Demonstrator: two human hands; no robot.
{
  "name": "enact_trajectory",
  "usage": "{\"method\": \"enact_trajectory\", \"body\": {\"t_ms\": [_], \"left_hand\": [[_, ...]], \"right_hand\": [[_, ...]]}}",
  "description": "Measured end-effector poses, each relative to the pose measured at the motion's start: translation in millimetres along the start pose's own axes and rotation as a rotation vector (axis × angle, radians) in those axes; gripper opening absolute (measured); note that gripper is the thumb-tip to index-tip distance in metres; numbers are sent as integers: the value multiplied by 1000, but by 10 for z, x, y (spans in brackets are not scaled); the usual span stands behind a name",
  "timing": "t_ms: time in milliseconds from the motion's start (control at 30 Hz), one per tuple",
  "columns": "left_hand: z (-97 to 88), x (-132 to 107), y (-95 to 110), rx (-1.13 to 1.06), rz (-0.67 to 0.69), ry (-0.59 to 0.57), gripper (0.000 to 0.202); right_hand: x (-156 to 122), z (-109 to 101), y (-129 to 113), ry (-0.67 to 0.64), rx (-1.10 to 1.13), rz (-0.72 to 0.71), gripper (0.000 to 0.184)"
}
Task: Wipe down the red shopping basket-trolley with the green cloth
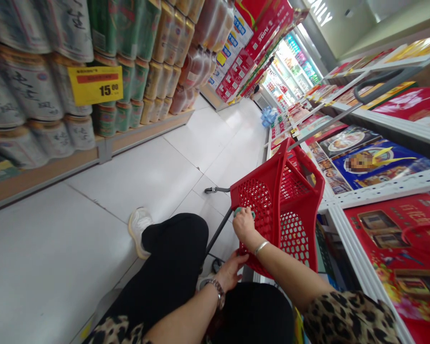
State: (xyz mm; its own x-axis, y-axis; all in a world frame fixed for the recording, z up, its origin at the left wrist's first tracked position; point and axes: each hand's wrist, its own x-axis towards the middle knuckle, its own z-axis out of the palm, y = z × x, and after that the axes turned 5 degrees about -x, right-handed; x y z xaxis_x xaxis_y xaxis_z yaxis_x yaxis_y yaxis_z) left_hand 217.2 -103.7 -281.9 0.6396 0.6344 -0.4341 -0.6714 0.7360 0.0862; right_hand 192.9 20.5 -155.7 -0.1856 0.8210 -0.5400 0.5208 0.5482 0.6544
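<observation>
Your right hand (244, 225) is closed around the green handle grip (243, 211) of the red plastic shopping basket (258, 200), whose long axis runs away from you, while your left hand (231, 272) lies open, fingers spread, just beside its lower wall.

**Own arms and hands, seen from the head camera.** The right hand (243, 227) is closed in a grasp, fingers curled downward and back of the hand uppermost, with the wrist slightly bent. The right forearm (290, 274) runs up to it from the lower right, bare from a leopard-print sleeve (347, 320), and a slim silver bangle (261, 247) circles the wrist. The left hand (231, 271) lies just below and apart from the right, open, its fingers (241, 258) loosely spread. The left forearm (179, 320) comes from the lower left, with a dark beaded bracelet (217, 292) at the wrist.
</observation>
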Motion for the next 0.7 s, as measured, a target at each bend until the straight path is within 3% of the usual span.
{"method": "enact_trajectory", "body": {"t_ms": [100, 200, 300, 500, 700], "left_hand": [[5, 1, -5, 3, 7, -1, 57], [14, -19, -16, -12, 13, -2, 58], [27, -54, -29, -17, 9, 13, 59], [48, -104, -71, 7, 19, -19, 73], [-19, -100, -170, -20, 22, -62, 76]], "right_hand": [[-32, -18, -105, -45, 10, -29, 25], [28, -110, -59, -61, 17, -30, 17], [157, -283, 160, -31, 17, -3, 18], [516, -610, 749, 158, -15, 95, 40], [977, -580, 1025, 328, -58, 170, 43]]}}
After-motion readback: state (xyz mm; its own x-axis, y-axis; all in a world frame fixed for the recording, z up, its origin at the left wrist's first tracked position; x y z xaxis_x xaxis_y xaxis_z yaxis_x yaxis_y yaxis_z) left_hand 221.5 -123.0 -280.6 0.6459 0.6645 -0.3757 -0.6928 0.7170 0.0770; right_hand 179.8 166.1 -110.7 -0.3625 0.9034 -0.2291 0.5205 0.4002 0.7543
